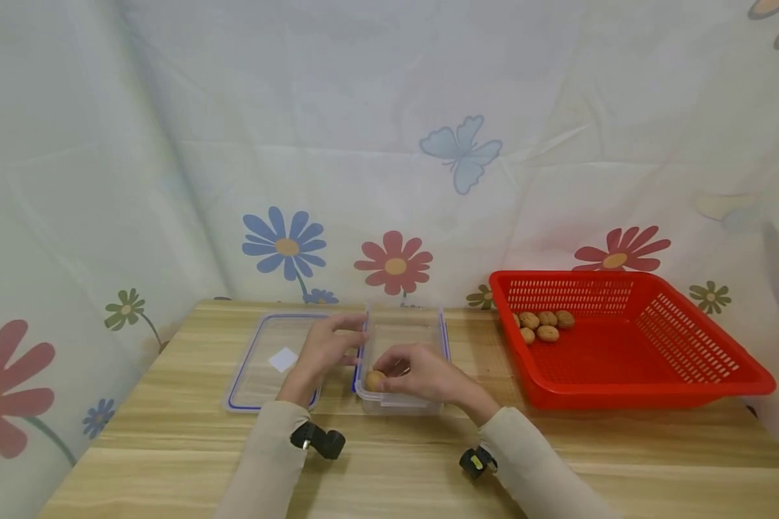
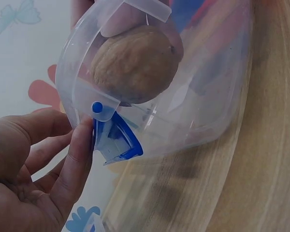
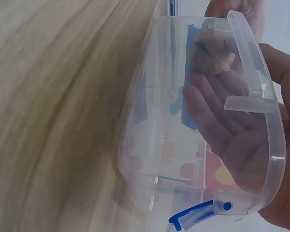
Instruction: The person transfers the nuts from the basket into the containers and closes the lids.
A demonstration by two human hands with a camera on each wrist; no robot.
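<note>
A clear plastic container [image 1: 402, 408] with blue side clips stands on the table. Inside its near left corner, my right hand [image 1: 423, 371] pinches a walnut [image 1: 375, 380] between thumb and fingers. The left wrist view shows that walnut [image 2: 135, 65] through the clear wall, below the rim. My left hand [image 1: 327, 346] is at the container's left side, its fingertips touching the edge by a blue clip [image 2: 128, 142]. In the right wrist view, the fingers [image 3: 208, 113] of my right hand show through the wall, and the walnut [image 3: 215, 53] is partly hidden by them.
To the left lies a clear lid [image 1: 249, 371] with a blue seal and a white label [image 1: 283, 359]. A red plastic basket [image 1: 630, 396] stands at the right, with several walnuts [image 1: 548, 333] in its left part. A flowered curtain [image 1: 337, 108] hangs behind the wooden table [image 1: 383, 468].
</note>
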